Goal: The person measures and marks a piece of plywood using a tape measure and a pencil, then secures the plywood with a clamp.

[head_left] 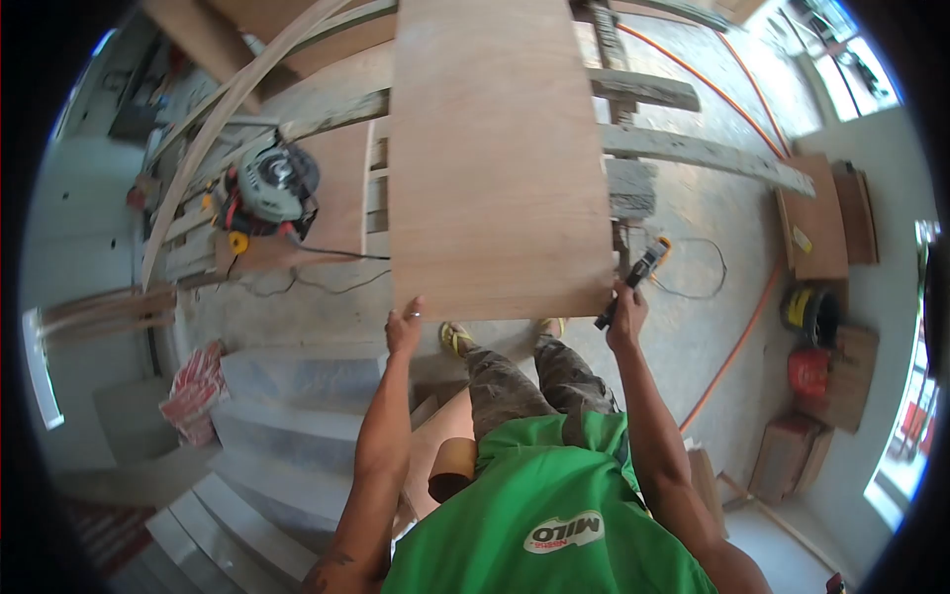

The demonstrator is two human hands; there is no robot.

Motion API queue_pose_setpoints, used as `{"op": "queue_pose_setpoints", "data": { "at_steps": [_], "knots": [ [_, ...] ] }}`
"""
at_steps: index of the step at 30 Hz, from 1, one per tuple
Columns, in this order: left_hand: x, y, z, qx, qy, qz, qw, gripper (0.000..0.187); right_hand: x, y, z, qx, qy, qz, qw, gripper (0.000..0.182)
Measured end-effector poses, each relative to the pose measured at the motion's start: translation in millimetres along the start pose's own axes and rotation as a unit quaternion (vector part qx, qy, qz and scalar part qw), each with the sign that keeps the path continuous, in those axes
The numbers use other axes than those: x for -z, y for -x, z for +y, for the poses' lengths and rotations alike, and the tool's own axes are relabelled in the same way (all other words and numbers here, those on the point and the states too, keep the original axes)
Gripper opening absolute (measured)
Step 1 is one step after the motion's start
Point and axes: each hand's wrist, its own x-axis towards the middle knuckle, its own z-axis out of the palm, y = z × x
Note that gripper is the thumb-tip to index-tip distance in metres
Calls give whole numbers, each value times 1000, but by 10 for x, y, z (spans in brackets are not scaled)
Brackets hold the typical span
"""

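A long, pale brown plywood board stretches away in front of me, its near edge close to my body. At its near left corner my left hand is closed on the edge, thumb on top. My right hand is by the near right corner, closed around a slim black hand tool with a grey and orange far end. The exact kind of tool does not show. The fingers under the board are hidden.
Weathered timber beams support the board. A circular saw rests on another sheet at left, its cord running toward the board. Orange hoses cross the floor at right, near a black bucket. Long grey panels lie at lower left.
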Motion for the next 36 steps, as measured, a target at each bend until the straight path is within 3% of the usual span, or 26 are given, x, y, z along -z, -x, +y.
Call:
{"op": "queue_pose_setpoints", "data": {
  "at_steps": [11,14,16,20,30,36],
  "knots": [
    [102,-135,-116,35,-27,-45,998,94,-31,97,70,42,-56,0,998,19],
    [280,-134,10,65,-52,-40,996,96,-124,275,-8,14,-33,1,999,18],
    [419,-161,79,144,-80,-110,980,96,-161,321,27,27,3,-17,999,22],
    [415,-118,141,137,-81,-98,982,93,-102,255,63,-3,-22,-31,999,25],
    [392,-108,104,151,17,-102,983,89,-132,145,173,30,-44,-12,999,17],
    [335,-42,80,129,44,-42,990,94,-167,17,240,35,-36,-18,999,18]
  ]
}}
